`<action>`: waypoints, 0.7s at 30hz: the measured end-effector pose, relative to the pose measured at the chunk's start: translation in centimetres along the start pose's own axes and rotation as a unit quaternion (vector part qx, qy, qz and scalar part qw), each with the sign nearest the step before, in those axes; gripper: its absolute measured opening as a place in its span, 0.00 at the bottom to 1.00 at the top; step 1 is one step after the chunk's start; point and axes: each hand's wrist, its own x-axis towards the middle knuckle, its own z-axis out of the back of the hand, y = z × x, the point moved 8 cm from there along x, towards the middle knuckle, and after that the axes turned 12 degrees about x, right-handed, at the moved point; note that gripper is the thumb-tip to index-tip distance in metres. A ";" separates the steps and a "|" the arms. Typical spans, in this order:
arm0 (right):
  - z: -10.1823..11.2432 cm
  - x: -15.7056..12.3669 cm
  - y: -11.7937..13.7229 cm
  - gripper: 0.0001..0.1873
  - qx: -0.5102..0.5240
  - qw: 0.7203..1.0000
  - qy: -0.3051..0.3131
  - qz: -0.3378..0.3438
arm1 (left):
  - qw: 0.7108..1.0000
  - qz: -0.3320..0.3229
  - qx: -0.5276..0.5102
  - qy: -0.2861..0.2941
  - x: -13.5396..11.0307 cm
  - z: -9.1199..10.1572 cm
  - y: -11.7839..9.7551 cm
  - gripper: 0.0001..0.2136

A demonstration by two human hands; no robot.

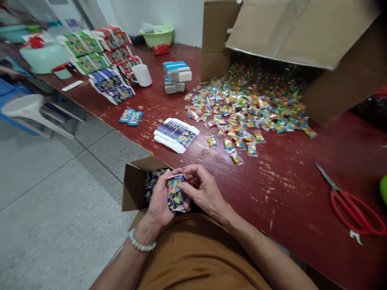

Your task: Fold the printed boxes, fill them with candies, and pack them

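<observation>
My left hand point(161, 199) is wrapped round a small purple printed candy box point(175, 195) from the left and below. On its upper right side, my right hand point(201, 187) grips the same box, thumb across the front near the top. Behind the hands an open cardboard carton point(133, 189), below the table edge, holds dark printed packets point(152, 179). Flat purple box blanks point(177, 135) lie stacked on the table just beyond. To their right are clear-wrapped colourful candies point(236, 156), spilling from a large tipped cardboard box point(281, 32).
Two small blue packs point(131, 117) lie near the table's left edge. Farther back stand bundled blue-and-white cards point(177, 76), a white mug point(141, 75) and stacked green, red and purple boxes point(111, 86). Red-handled scissors point(350, 207) rest at right. A white stool point(27, 106) stands left.
</observation>
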 end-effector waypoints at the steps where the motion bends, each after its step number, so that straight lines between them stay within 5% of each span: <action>1: -0.2 0.0 0.4 0.07 -0.014 1.000 0.007 0.021 | 1.000 0.005 -0.013 -0.007 0.0 0.0 0.1 0.13; 3: -0.3 0.0 0.6 0.05 -0.035 0.999 0.010 0.038 | 0.999 0.008 -0.034 -0.026 -0.2 0.0 0.3 0.13; 7: -0.1 0.3 0.2 0.18 -0.047 0.999 0.010 0.013 | 0.998 -0.013 -0.012 -0.063 -0.5 0.6 0.6 0.13; 11: -0.9 0.7 -0.1 0.14 -0.056 0.992 0.110 -0.012 | 0.977 -0.129 0.134 -0.108 -1.6 1.6 -0.7 0.19; 14: -0.7 0.9 -1.1 0.18 -0.065 0.988 0.125 -0.068 | 0.957 -0.145 0.244 -0.066 -2.5 1.2 -1.1 0.25; 21: -1.8 1.4 -1.4 0.12 -0.056 0.978 0.199 -0.014 | 0.930 -0.149 0.332 -0.045 -4.3 1.3 -2.3 0.31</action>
